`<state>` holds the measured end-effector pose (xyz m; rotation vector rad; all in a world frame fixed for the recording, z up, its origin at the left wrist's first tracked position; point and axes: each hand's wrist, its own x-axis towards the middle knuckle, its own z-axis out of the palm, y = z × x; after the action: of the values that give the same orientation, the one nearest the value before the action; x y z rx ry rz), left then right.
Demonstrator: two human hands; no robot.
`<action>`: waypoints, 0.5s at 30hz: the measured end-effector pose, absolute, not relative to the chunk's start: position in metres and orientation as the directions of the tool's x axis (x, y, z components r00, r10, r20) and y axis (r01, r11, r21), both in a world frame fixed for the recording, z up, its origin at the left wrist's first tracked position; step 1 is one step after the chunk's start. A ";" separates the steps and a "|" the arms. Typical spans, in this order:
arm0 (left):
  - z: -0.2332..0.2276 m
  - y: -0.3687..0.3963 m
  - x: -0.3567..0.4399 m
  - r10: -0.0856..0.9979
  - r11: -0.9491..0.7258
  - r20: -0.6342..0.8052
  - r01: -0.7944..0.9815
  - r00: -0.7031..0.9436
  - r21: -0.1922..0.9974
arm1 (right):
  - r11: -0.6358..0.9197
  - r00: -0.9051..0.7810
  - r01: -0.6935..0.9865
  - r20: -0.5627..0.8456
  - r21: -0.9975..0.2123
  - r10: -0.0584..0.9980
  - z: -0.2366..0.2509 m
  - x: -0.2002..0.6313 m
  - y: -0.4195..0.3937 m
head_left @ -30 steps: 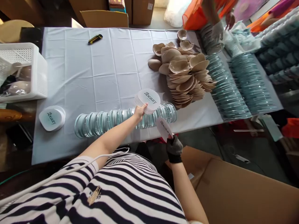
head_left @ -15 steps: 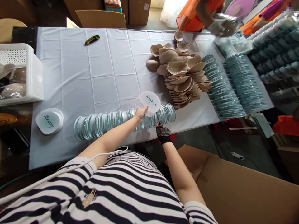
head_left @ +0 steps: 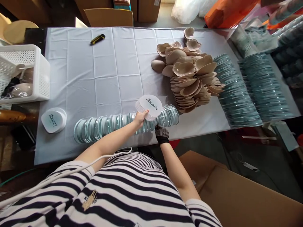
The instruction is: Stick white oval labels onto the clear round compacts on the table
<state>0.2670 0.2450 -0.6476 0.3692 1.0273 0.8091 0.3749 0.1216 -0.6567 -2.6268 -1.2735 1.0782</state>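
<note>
My left hand is closed on a fanned stack of white cards printed "beauty", thumb on top. The stack is held over a long row of clear, teal-tinted plastic cases lying along the table's near edge. At the near side of this row, right of my left hand, is my right hand in a black mesh glove. Its fingers are drawn together against the cases, tips hidden, so what they grip cannot be made out. Another pile of the printed cards lies at the table's left.
A heap of beige, cup-shaped pads sits on the white-covered table. Beyond it stand rows of stacked teal cases. A yellow-black box cutter lies far left, near a white basket. An open carton is at lower right.
The view has swung slightly right. My right hand has shifted a little left along the cases. My left hand keeps hold of the cards. A person's hands at upper right have gone from view.
</note>
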 end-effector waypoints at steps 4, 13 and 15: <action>-0.646 0.242 0.271 0.759 0.644 -0.610 -0.405 0.228 0.650 | -0.676 0.214 0.472 -0.670 -0.566 0.711 -0.650 0.391 0.121; -0.640 0.232 0.267 0.826 0.564 -0.500 -0.390 0.262 0.727 | -0.537 0.577 0.605 -0.141 -0.588 0.804 -0.605 0.405 0.165; -0.638 0.231 0.259 0.833 0.552 -0.484 -0.358 0.267 0.753 | -0.464 0.517 0.716 -0.051 -0.522 0.855 -0.594 0.393 0.171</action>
<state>0.2586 0.2308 -0.6380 0.5664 0.9998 0.8638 0.3932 0.1709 -0.5944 -2.3216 -1.2877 0.4266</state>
